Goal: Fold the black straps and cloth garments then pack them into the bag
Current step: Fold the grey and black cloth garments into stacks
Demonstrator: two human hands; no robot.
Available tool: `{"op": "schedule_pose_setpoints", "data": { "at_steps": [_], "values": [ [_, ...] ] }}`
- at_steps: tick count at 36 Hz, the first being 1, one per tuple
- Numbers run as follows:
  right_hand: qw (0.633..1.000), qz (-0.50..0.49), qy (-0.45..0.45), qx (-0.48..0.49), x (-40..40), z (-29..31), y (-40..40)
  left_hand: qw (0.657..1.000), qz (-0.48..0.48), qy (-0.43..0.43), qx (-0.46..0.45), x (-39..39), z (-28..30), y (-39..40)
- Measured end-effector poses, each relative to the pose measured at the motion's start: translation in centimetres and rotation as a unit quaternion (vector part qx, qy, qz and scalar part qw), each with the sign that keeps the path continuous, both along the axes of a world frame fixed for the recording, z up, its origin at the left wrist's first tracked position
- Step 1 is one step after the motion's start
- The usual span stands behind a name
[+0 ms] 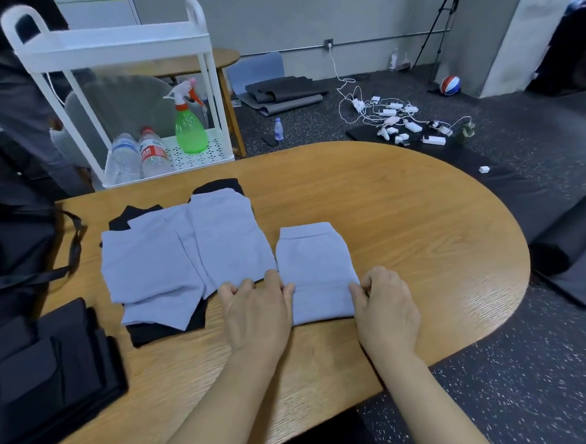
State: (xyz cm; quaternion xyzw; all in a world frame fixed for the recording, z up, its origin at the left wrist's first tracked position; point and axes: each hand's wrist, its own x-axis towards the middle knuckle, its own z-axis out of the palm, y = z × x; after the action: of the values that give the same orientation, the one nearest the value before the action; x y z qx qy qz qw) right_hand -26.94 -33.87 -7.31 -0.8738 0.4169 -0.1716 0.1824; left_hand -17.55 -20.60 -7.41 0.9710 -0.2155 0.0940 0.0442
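Landmark: folded garment, on table near front edge. Left hand at its left edge, right hand at its right edge, both touching it. Just left of garment: overlapping pile of garments, same table. Far left of garment: bag at table's edge; stacked straps in front of bag. Behind and left of garment, off table: cart holding bottles. Behind and right, on floor: chargers.

- Left hand: bare, no ring or watch showing.
- Right hand: bare likewise.
- Both forearms uncovered; no sleeves in view.
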Motion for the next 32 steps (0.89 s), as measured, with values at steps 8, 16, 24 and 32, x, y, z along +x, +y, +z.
{"op": "schedule_pose_setpoints", "data": {
  "at_steps": [8,16,24,32],
  "values": [
    [0.997,0.004,-0.057,0.059,-0.1,0.1,-1.1,0.997,0.003,-0.007,-0.075,0.4,0.6,1.1],
    [0.966,0.218,-0.048,-0.129,-1.3,0.2,0.4,0.953,-0.238,-0.037,-0.183,-2.3,1.0,1.6],
    [0.914,0.327,0.165,-0.173,-2.3,-2.0,-0.1,0.952,-0.268,0.146,0.033,-4.1,0.0,1.7],
    [0.917,0.329,0.188,-0.128,-2.9,-0.8,-1.4,0.968,-0.21,0.112,0.079,-4.5,0.5,1.9]
  ]
}}
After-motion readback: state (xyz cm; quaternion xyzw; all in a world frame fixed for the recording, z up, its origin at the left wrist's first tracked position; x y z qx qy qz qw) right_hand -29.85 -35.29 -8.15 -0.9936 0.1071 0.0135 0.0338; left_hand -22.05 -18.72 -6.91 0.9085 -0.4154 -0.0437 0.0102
